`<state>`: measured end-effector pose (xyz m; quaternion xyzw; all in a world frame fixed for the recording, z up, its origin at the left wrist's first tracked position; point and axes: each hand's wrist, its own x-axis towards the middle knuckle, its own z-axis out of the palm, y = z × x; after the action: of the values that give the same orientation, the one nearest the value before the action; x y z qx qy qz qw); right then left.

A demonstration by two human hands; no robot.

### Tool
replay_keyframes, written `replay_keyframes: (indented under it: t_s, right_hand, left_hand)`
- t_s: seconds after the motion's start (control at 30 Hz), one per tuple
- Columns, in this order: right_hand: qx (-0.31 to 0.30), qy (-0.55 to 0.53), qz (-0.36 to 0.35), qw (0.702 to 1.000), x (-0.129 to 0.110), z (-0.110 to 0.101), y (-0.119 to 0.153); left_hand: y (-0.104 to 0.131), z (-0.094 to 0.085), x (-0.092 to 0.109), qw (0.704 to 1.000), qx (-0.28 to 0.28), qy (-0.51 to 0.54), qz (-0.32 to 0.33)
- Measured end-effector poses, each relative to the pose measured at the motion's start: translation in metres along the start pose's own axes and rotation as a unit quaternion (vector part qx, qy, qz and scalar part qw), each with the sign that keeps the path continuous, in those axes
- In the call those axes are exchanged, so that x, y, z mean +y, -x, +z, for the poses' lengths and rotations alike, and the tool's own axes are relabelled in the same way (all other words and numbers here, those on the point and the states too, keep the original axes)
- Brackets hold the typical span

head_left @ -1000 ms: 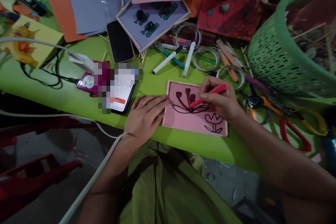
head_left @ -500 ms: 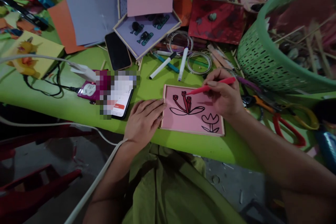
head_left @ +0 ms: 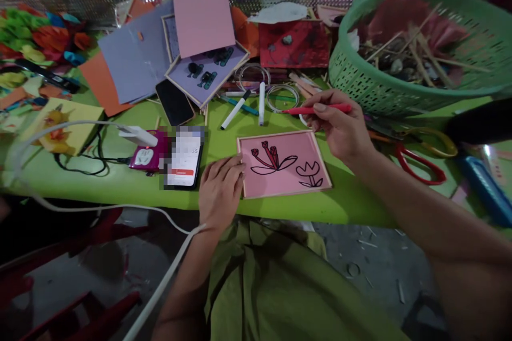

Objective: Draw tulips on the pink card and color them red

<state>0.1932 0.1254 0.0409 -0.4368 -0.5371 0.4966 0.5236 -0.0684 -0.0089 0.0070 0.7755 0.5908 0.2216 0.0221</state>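
Observation:
A pink picture card (head_left: 276,184) with a thin wooden frame lies on the green table. Black outlined flowers are drawn on it; the left group has red blooms and stems, while the tulip at lower right is uncoloured. My right hand (head_left: 340,125) grips a red felt-tip pen (head_left: 330,110), held above the card's top right corner with its tip pointing left, clear of the drawing. My left hand (head_left: 223,189) lies flat, fingers stretched, its fingertips touching the frame's left edge.
Behind the card lie white markers (head_left: 261,104), wire rings (head_left: 282,98) and a dark phone (head_left: 175,102). A lit phone (head_left: 184,162) and magenta power adapter (head_left: 148,153) stand left. At right are a green basket (head_left: 372,82) of sticks and red-handled scissors (head_left: 420,168).
My right hand has lifted the pen up and away from the red flowers, beyond the card's top edge. My left hand stays at the frame. The camera view has shifted.

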Motion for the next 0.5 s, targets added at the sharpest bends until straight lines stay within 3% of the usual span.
replay_keyframes:
  t_s: [0.27,0.5]
  right_hand:
    - [-0.013,-0.025,0.032,0.999,-0.002,-0.004,0.023]
    - [-0.013,-0.024,0.093,0.995,0.007,-0.008,0.052]
  left_hand:
    - [0.001,0.002,-0.001,0.998,0.043,-0.033,-0.025]
    - [0.000,0.004,-0.002,0.998,0.021,-0.043,-0.045]
